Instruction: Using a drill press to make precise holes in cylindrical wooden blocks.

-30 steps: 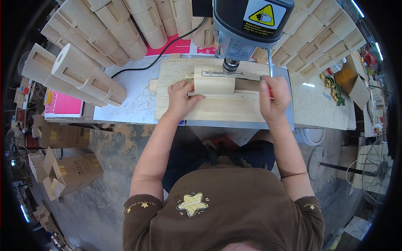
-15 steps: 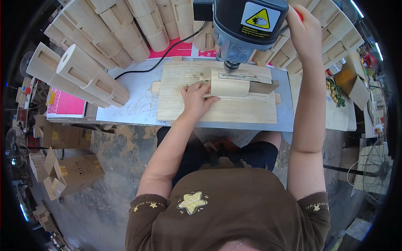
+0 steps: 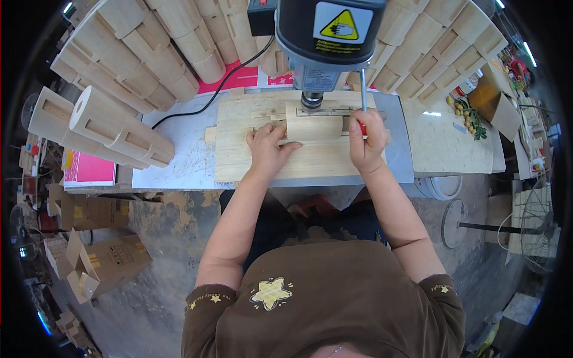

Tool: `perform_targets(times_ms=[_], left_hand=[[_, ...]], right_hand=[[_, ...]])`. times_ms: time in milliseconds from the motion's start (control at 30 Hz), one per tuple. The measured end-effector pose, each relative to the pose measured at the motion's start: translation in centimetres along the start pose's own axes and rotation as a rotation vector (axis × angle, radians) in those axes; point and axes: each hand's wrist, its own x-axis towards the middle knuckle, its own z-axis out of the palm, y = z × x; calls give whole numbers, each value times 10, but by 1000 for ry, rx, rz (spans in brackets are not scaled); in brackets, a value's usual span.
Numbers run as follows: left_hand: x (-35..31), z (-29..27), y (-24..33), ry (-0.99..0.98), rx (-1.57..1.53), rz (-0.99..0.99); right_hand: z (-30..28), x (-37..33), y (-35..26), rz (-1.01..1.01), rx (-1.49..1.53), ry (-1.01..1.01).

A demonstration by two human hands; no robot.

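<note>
A pale wooden cylinder (image 3: 314, 127) lies on its side in a wooden jig on a flat board (image 3: 250, 170). My left hand (image 3: 268, 149) is at its left end, fingers bent against it and thumb along the front. Above the cylinder stands a drill press (image 3: 328, 42), its metal chuck (image 3: 311, 101) over the upper side. The bit's tip cannot be made out. My right hand (image 3: 368, 140) is closed round the red-ended grip of the press's feed lever (image 3: 363, 89), which points down toward me, just right of the cylinder.
Stacks of slotted wooden cylinders (image 3: 140, 59) line the table's back, and more (image 3: 122, 128) stand at the left. A black cable (image 3: 215, 98) crosses the tabletop. Small yellow fruit with leaves (image 3: 468, 118) lie at the right. Cardboard boxes (image 3: 110, 262) and a fan (image 3: 540, 235) stand beyond the table.
My right hand has swung the lever from high at the right down toward me, near the board. My left hand stays at the cylinder's end. The whole view has shifted slightly.
</note>
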Motion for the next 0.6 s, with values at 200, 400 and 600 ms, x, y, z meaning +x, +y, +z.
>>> perform_targets(times_ms=[200, 400, 600], left_hand=[[-5, 3, -11, 38, 42, 79], [-9, -5, -4, 21, -12, 78], [-2, -2, 2, -55, -47, -40]], right_hand=[[-21, 25, -14, -116, -41, -16], [-21, 144, -34, 221, 25, 28], [-11, 180, 9, 298, -38, -82]])
